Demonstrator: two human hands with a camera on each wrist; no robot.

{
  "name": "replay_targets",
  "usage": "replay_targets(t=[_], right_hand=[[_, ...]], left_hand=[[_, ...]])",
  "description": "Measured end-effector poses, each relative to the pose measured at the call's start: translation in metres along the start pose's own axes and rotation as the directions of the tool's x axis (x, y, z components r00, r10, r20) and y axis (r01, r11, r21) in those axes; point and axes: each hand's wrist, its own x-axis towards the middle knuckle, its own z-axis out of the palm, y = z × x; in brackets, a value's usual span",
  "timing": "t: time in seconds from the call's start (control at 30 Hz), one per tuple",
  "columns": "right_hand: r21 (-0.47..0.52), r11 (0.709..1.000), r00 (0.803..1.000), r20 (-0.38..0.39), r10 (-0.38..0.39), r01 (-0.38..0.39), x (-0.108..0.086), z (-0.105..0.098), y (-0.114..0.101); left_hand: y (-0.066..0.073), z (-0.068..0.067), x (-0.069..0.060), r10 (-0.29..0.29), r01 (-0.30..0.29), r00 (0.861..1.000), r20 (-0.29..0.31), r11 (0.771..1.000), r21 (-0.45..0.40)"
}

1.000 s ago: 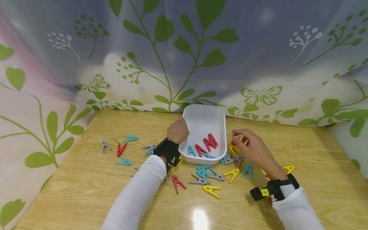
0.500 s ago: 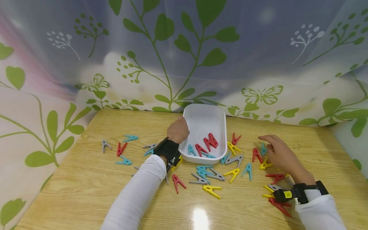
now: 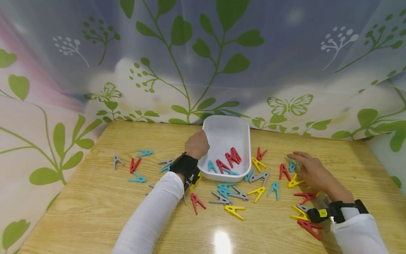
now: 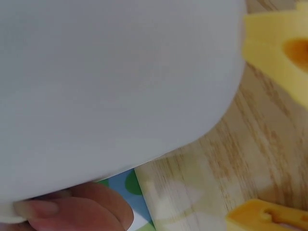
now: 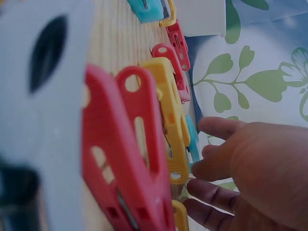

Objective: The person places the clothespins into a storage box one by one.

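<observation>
A white plastic tub (image 3: pixel 226 141) stands near the back of the table, with several red and blue clothespins lying in its front half. My left hand (image 3: pixel 197 144) grips the tub's left rim; in the left wrist view its fingertips (image 4: pixel 77 211) show at the edge. To the right of the tub, my right hand (image 3: pixel 314 171) is beside a blue clothespin (image 3: pixel 293 165), its fingers loosely spread and holding nothing. Close to that hand lie a yellow clothespin (image 3: pixel 295 181) and a red clothespin (image 3: pixel 284 172). Whether the fingers touch the blue one cannot be told.
Several clothespins lie in front of the tub, among them a yellow one (image 3: pixel 234 212) and a red one (image 3: pixel 197 203). More lie to the left, including a grey one (image 3: pixel 117 161). A leaf-patterned curtain (image 3: pixel 285 70) hangs behind the wooden table (image 3: pixel 104 211).
My right hand has moved right, from beside the tub to the blue clothespin. A red clothespin that was at its fingers now lies by the tub's right side. My left hand has stayed put.
</observation>
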Motion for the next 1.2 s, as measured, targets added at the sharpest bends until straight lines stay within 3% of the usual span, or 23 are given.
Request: replay_targets(t=[0.17, 0.43, 0.83, 1.0, 1.2], right_hand=[[0.0, 0.998, 0.994, 0.082, 0.07, -0.07, 0.0, -0.002, 0.001], [0.003, 0.991, 0.989, 0.07, 0.133, -0.134, -0.006, -0.006, 0.003], [0.058, 0.97, 0.965, 0.131, 0.225, -0.234, -0.015, -0.01, 0.002], [0.092, 0.962, 0.965, 0.087, 0.249, -0.257, -0.014, -0.009, -0.003], [0.139, 0.967, 0.976, -0.004, 0.218, -0.215, -0.002, -0.011, -0.026]], left_hand=[[0.001, 0.0, -0.001, -0.001, 0.001, 1.0, 0.003, 1.0, 0.001], [0.0, 0.0, 0.0, -0.022, 0.021, 1.0, 0.001, 1.0, 0.007], [-0.002, -0.001, -0.001, -0.02, 0.02, 1.0, -0.003, 1.0, 0.011], [-0.002, 0.0, 0.0, -0.02, 0.02, 1.0, -0.003, 1.0, 0.013], [0.001, 0.0, 0.0, -0.016, 0.016, 1.0, -0.003, 1.0, 0.012]])
